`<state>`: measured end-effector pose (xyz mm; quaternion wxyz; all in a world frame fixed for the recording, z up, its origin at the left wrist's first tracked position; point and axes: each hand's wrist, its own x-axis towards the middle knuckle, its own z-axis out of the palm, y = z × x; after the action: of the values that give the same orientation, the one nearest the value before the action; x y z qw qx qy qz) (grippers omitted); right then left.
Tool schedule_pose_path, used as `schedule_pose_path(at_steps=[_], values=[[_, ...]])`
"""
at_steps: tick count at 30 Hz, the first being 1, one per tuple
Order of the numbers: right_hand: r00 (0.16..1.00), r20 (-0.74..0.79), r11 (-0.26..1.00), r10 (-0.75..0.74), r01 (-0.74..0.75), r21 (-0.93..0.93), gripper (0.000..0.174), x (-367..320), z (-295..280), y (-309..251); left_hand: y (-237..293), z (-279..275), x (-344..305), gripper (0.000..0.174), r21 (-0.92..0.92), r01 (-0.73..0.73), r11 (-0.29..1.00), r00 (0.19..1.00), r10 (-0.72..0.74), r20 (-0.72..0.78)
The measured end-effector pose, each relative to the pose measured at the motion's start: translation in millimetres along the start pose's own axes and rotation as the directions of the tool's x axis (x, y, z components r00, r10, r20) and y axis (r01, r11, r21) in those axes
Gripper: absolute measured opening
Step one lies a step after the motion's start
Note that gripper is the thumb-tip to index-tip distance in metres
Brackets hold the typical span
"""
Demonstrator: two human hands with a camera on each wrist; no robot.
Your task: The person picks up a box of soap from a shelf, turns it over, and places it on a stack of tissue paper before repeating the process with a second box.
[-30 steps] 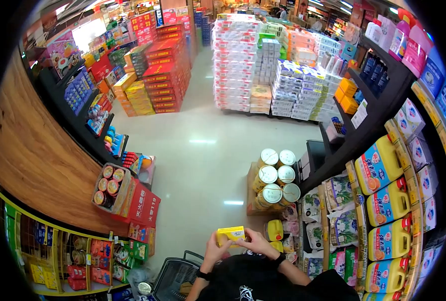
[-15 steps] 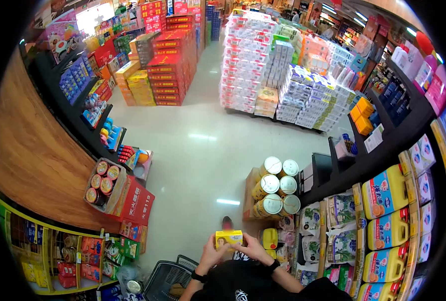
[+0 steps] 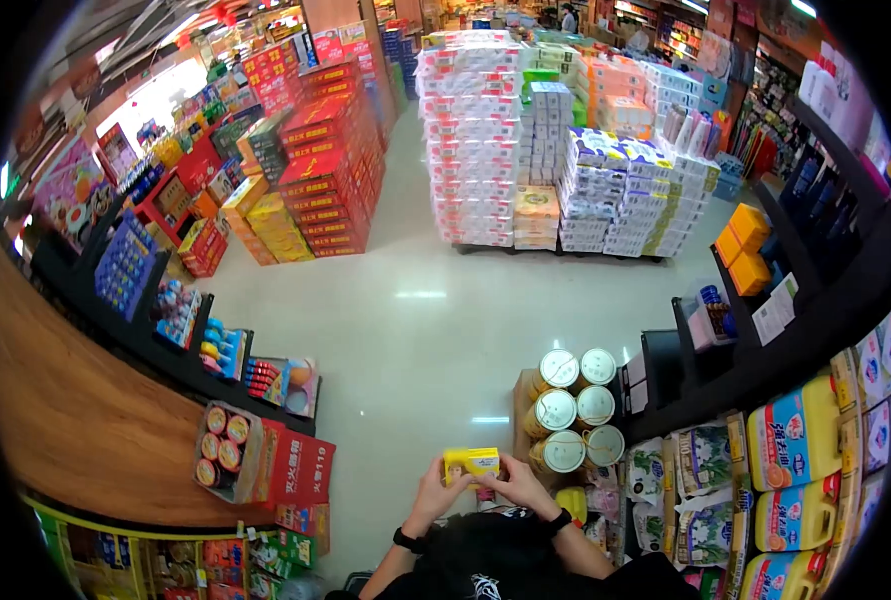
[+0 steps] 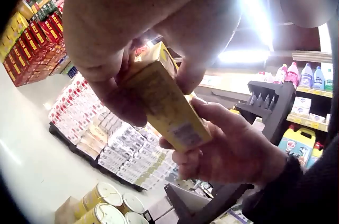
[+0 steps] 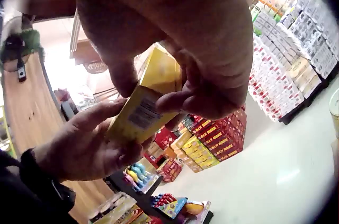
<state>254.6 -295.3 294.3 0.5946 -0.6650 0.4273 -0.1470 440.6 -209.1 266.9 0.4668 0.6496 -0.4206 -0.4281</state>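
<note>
The fingers [image 4: 121,101] of the left hand [image 3: 435,494] are curled round one end of a yellow box [image 3: 471,464]; those of the right hand [image 3: 518,486] are pinched on the other end. The box is held between both hands, equally near each, with its long axis running from hand to hand, just left of the stack of tins [image 3: 570,410]. It is seen as a flat oblong carton of smooth printed card, with a barcode label on one narrow side.
</note>
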Motion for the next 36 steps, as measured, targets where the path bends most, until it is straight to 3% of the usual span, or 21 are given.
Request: schedule_pose_path(at_steps=[7,10,11,14,17,20,22,27,30,33,36], values=[[0.998,0.047,0.985,0.052,-0.059,0.162,0.056,35,-16,26,0,7,40,0.049,-0.016,0.014,1.000,0.997,-0.012,0.079],[0.993,0.112,0.964,0.041,-0.069,0.257,0.055,43,-18,25,-4,2,47,0.051,0.065,0.148,0.987,0.986,-0.153,0.065],[0.985,0.151,0.954,0.084,-0.123,0.274,0.054,46,-20,21,-4,-1,48,0.053,0.174,0.137,0.975,0.988,-0.147,0.046],[0.985,0.143,0.961,0.096,-0.129,0.245,0.054,58,-15,10,-27,-13,62,0.052,0.167,0.128,0.978,0.987,-0.141,0.073],[0.996,0.067,0.942,0.051,-0.070,0.328,0.054,78,-4,7,-45,-26,83,0.064,0.171,0.134,0.976,0.986,-0.149,0.075],[0.997,0.029,0.967,0.074,-0.078,0.243,0.055,102,0,-9,-46,-42,108,0.064,0.187,0.102,0.977,0.990,-0.118,0.077],[0.983,0.035,0.959,0.180,-0.184,0.217,0.056,121,8,-9,-32,-58,126,0.063,0.093,0.118,0.989,0.983,-0.130,0.128],[0.990,0.015,0.970,0.142,-0.142,0.198,0.054,187,41,-33,-20,-118,177,0.059,0.091,0.087,0.992,0.986,-0.098,0.132],[0.990,0.038,0.973,0.135,-0.140,0.182,0.056,227,60,-62,-27,-156,204,0.056,0.013,0.044,0.999,0.994,-0.045,0.099],[0.986,0.084,0.981,0.146,-0.155,0.118,0.060,266,79,-71,-22,-191,225,0.053,-0.135,0.065,0.989,0.996,-0.056,0.071],[0.993,0.070,0.991,0.090,-0.096,0.090,0.057,298,97,-77,-14,-221,244,0.051,-0.159,0.098,0.982,0.993,-0.086,0.079]])
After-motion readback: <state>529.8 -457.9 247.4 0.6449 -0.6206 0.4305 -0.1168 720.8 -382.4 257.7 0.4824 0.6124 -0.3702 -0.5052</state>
